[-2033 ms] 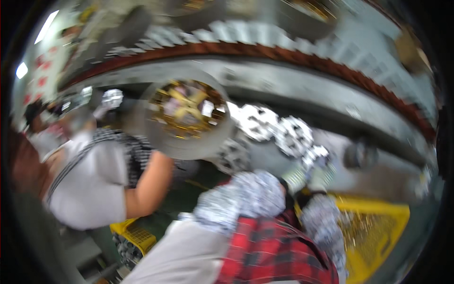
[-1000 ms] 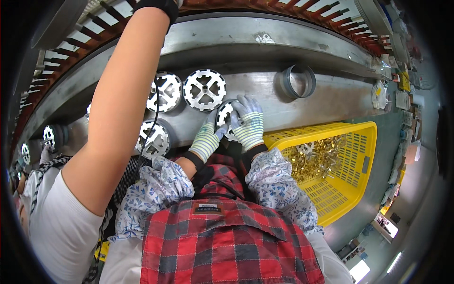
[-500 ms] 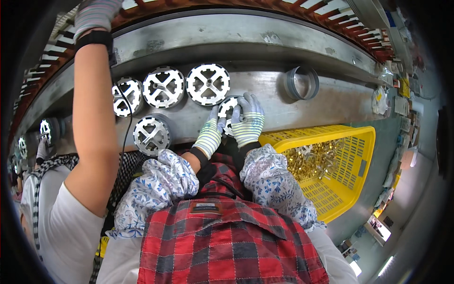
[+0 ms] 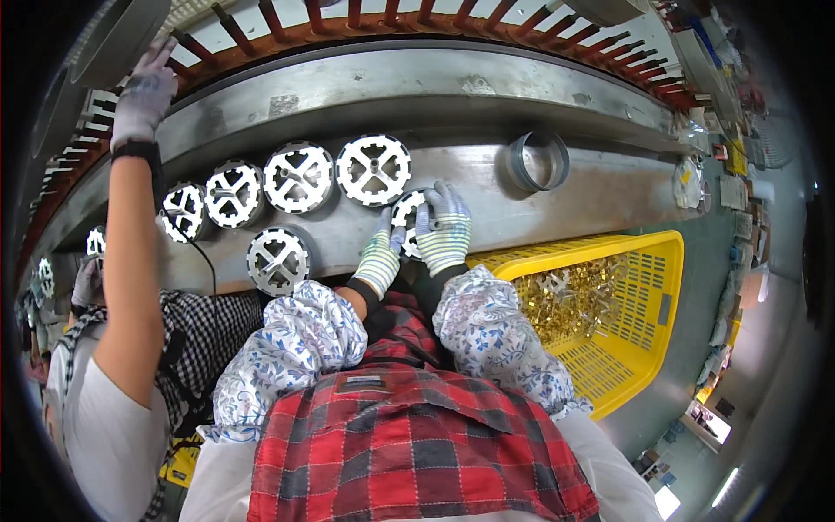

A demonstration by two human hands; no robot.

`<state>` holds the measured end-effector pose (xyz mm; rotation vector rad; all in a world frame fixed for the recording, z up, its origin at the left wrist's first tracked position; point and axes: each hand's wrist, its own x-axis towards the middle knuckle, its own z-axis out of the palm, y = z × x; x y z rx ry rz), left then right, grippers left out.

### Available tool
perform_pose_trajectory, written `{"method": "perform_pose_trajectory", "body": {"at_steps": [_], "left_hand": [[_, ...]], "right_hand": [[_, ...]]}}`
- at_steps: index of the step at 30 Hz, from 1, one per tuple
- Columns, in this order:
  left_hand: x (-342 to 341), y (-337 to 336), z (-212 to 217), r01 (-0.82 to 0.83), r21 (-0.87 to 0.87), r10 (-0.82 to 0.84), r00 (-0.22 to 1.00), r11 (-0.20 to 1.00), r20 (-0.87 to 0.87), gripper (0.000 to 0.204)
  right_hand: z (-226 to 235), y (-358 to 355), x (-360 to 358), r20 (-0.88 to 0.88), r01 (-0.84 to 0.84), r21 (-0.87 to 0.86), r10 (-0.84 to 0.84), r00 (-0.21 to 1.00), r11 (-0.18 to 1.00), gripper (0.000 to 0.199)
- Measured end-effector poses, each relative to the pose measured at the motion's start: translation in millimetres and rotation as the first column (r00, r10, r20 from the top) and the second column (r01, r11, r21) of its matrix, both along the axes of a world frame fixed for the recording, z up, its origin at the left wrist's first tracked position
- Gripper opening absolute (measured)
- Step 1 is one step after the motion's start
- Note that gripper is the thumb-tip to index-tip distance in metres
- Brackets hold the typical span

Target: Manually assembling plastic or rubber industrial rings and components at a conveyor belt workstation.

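Both my striped-gloved hands are on a round, spoked metal wheel [image 4: 405, 211] near the front edge of the metal bench [image 4: 474, 196]. My left hand [image 4: 380, 259] grips its near left side, fingers curled at the rim. My right hand [image 4: 446, 228] covers its right side, with the fingers bent over the edge and hiding much of the wheel. Just beyond stands another spoked wheel [image 4: 374, 162], its white face toward me. Closer on the left sits a similar wheel [image 4: 278, 261]. A plain grey ring [image 4: 537, 162] with no spokes rests farther right.
A yellow basket [image 4: 657, 326] of small gold-coloured metal pieces [image 4: 570, 296] stands close on my right. Several more wheels line the bench to the left. There a co-worker's raised arm [image 4: 135, 235] reaches toward a row of dark-tipped red rods [image 4: 313, 16] behind the bench.
The co-worker's arm has shifted left, uncovering another wheel on the bench. My view has moved slightly. Both my hands stay on the same wheel.
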<state>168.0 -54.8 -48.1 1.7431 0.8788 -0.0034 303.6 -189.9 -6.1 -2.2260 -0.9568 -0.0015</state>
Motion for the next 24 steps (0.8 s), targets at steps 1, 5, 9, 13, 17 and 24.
{"method": "perform_pose_trajectory", "body": {"at_steps": [1,5,9,13,17,24], "left_hand": [[-8,-54,-46,0.012,0.136,-0.018,0.999,0.991,0.048,0.058],[28,-54,42,-0.003,-0.181,-0.018,0.993,0.983,-0.114,0.059],[21,-50,30,-0.038,-0.190,0.029,0.998,0.981,-0.047,0.059],[10,-55,24,-0.079,-0.302,0.081,0.997,0.950,-0.008,0.063],[13,-67,37,0.030,-0.319,-0.043,0.998,0.947,-0.035,0.077],[16,-75,16,-0.135,-0.348,0.077,0.981,0.928,-0.176,0.079]], "right_hand": [[-3,1,1,-0.018,-0.027,-0.025,0.026,0.999,0.999,0.031],[13,-19,25,-0.192,-0.107,-0.131,0.081,0.978,0.986,0.044],[23,-20,28,-0.136,-0.133,-0.241,0.102,0.985,0.961,0.051],[34,-18,9,-0.084,0.128,-0.354,-0.167,0.982,0.927,0.052],[15,-32,-5,0.142,0.302,-0.338,-0.269,0.953,0.891,0.060],[46,-8,13,-0.213,0.009,-0.636,-0.186,0.959,0.772,0.067]]}}
